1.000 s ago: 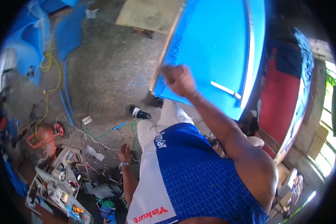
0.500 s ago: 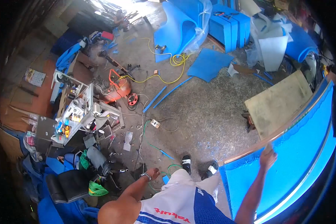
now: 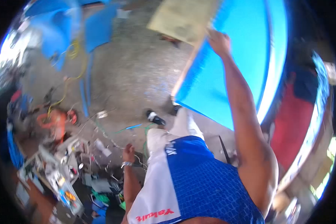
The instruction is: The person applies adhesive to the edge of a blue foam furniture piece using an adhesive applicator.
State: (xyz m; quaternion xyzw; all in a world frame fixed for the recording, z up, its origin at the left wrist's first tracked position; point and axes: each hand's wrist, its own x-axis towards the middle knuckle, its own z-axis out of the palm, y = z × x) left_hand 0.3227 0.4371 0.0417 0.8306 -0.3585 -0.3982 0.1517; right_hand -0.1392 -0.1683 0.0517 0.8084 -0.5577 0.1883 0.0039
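My right hand (image 3: 219, 42) is at the long edge of a large curved blue foam-covered panel (image 3: 246, 56), arm stretched out over the blue face. Its fingers look curled at the edge, but blur hides what they hold, if anything. A pale brown strip (image 3: 189, 71) runs along that edge. Low on the other side, my left hand (image 3: 128, 153) hangs beside my leg with a wristband on the wrist. Its fingers look loosely curled, with nothing visible in them.
A pale board (image 3: 179, 20) is beyond the panel. Blue foam sheets (image 3: 99, 28), a yellow hose (image 3: 74, 50) and an orange air compressor (image 3: 56, 123) are farther left. A cluttered workbench (image 3: 59, 175) stands lower left. Something red (image 3: 293, 127) lies at right.
My view has turned to the right, so the panel sits nearer the middle. My right hand is farther along the panel's edge, away from its near corner. The left hand still hangs low.
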